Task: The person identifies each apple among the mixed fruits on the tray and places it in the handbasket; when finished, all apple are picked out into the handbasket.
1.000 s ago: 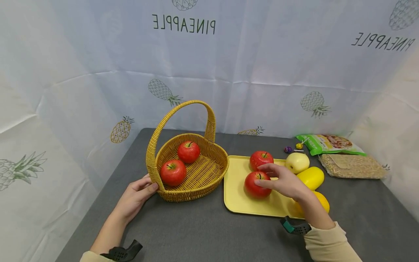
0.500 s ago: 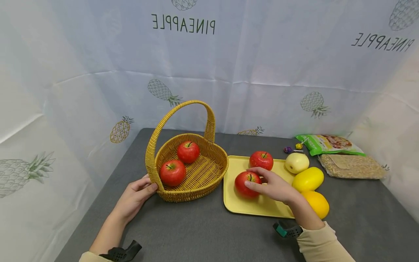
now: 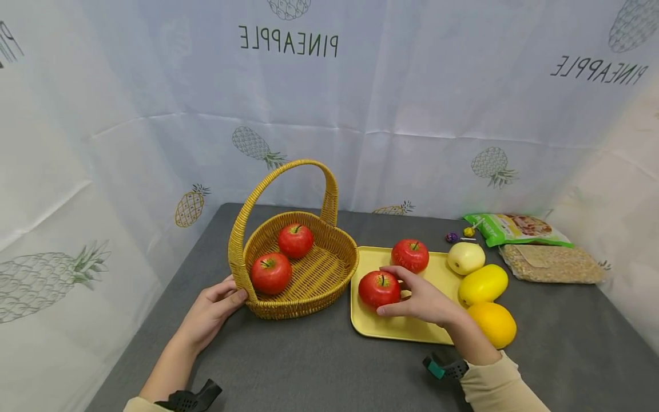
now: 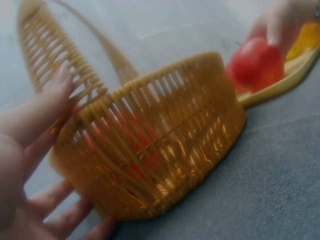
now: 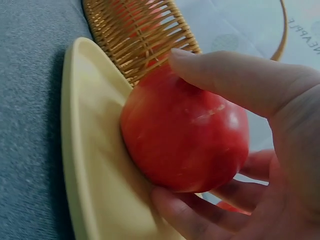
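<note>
Apple (image 3: 378, 290) grasped in right hand (image 3: 424, 300) over tray (image 3: 401, 330); left hand (image 3: 210, 313) grips basket (image 3: 298, 308) at handle (image 3: 237, 252), presumably to steady it against tipping.

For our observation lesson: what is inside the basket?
Two apples sit inside the basket, toward its left, with bare woven floor to their right. The floor directly under the apples is covered and cannot be seen.

Golden woven wicker basket (image 3: 321, 270) had room right of its two round red apples (image 3: 271, 274) but blocked any low pass from the rectangular pale-yellow tray (image 3: 396, 327).
</note>
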{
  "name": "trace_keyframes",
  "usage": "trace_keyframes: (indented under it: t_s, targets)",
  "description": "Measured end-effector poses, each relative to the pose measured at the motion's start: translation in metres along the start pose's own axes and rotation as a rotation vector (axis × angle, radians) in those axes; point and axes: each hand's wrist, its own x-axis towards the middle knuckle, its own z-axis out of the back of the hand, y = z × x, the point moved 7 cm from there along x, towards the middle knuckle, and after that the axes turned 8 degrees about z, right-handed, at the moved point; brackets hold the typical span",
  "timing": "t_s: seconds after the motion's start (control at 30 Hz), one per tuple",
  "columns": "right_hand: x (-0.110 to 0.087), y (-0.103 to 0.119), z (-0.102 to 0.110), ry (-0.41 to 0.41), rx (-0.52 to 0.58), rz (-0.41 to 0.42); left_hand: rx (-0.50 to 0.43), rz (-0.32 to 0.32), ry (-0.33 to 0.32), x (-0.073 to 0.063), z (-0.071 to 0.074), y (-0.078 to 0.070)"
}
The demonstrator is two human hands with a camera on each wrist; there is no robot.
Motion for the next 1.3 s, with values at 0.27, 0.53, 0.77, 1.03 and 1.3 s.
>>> trace_keyframes:
  t_s: [0.27, 0.53, 0.77, 1.03, 1.3]
  targets:
    - [0.003, -0.005, -0.005, -0.044, 0.0, -0.027, 0.004, 0.002, 0.013, 0.0, -0.001, -0.001]
    - [0.007, -0.009, -0.009, -0.055, 0.023, -0.025, 0.006, 0.032, 0.009, -0.002, 0.001, -0.002]
    - [0.006, -0.012, -0.008, -0.054, 0.017, -0.02, 0.113, 0.089, 0.053, 0.007, 0.006, -0.006]
    - [0.007, -0.011, -0.009, -0.059, -0.006, -0.01, 0.24, 0.047, 0.126, 0.019, 0.014, -0.012]
    - [0.007, -0.006, 0.006, -0.124, 0.01, -0.006, 0.059, 0.019, 0.124, 0.015, 0.006, -0.004]
